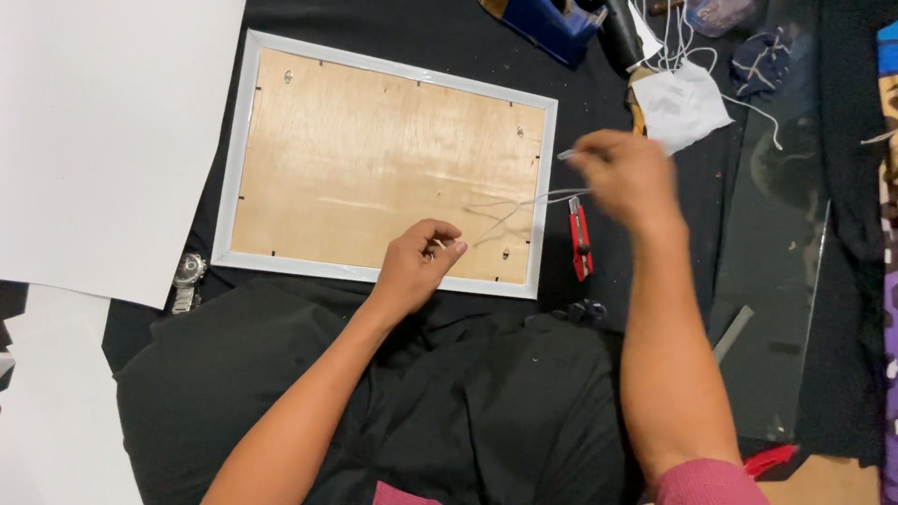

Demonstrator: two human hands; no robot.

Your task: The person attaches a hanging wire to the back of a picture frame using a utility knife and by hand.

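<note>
A white picture frame (245, 122) lies face down, its plywood backing (374, 159) facing up. My left hand (418, 265) rests on the backing near the frame's lower edge, fingers pinched on one end of a thin white string (510, 210). My right hand (629, 176) hovers blurred over the frame's right edge, pinching the string's other end and a small pale piece at its fingertips. The string runs slack between both hands across the backing's lower right corner.
A red utility knife (581, 240) lies just right of the frame. White sheets (103, 140) cover the left, with a wristwatch (187, 279) beside them. A glass pane (776, 281) lies on the right, white cloth (683, 105) and a blue box (552, 23) at the top.
</note>
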